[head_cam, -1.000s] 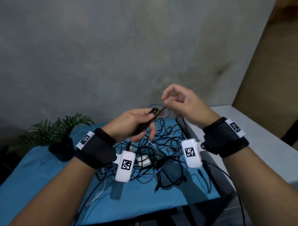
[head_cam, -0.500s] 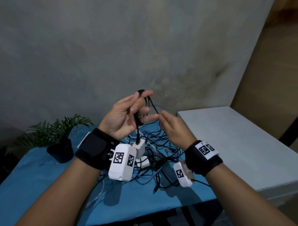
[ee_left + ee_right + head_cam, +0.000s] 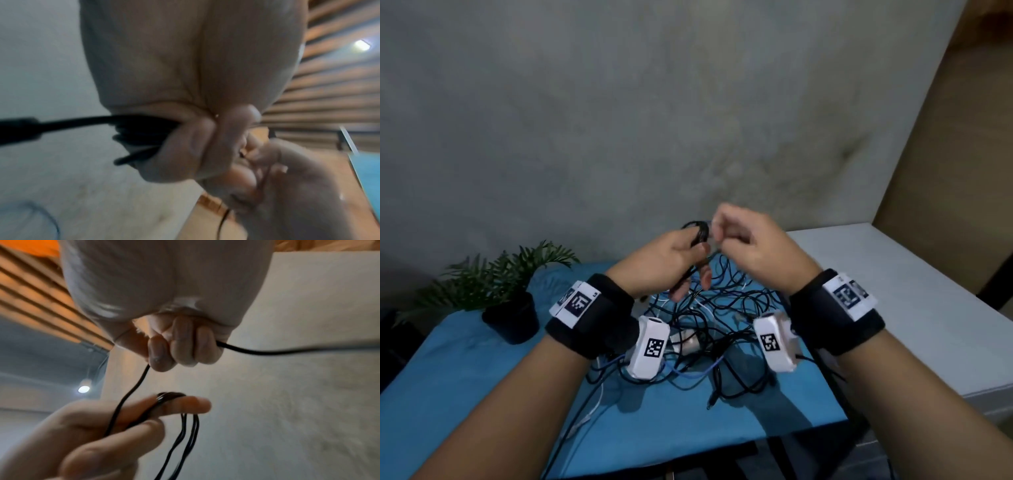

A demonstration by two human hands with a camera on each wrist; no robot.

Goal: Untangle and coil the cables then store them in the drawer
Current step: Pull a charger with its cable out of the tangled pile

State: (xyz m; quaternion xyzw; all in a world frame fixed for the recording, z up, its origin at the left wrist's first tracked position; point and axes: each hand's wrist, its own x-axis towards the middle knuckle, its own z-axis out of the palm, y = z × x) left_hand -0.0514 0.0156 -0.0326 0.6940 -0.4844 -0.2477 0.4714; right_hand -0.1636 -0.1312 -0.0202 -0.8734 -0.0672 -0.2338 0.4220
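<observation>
At the far left of the head view a small green potted plant in a dark pot point(image 3: 512, 308) stands on the blue cloth-covered table point(image 3: 465, 370), apart from the work. Next comes the left hand point(image 3: 664, 260), raised above the table with its fingers curled round several gathered loops of thin black cable point(image 3: 697, 233). The left wrist view shows those turns bunched against the fingers point(image 3: 197, 142), a stiffer plug end sticking out sideways; the hand seems to act as the former that keeps the finished turns from springing apart.

Just beside it, nearly touching, the right hand point(image 3: 753, 246) is closed into a fist on the free run of the same cable. In the right wrist view the strand enters under the curled fingers point(image 3: 183, 350) and leaves on the far side, so the grip likely feeds and tensions the line for the next turn.

Below both hands a tangled heap of black, blue and white cables point(image 3: 715, 329) lies on the cloth, a white charger block point(image 3: 688, 342) among them. The cable in hand appears to trail down into this heap, so coiling looks only partly done. To the right stands a pale grey cabinet top point(image 3: 893, 274); no drawer is visible.
</observation>
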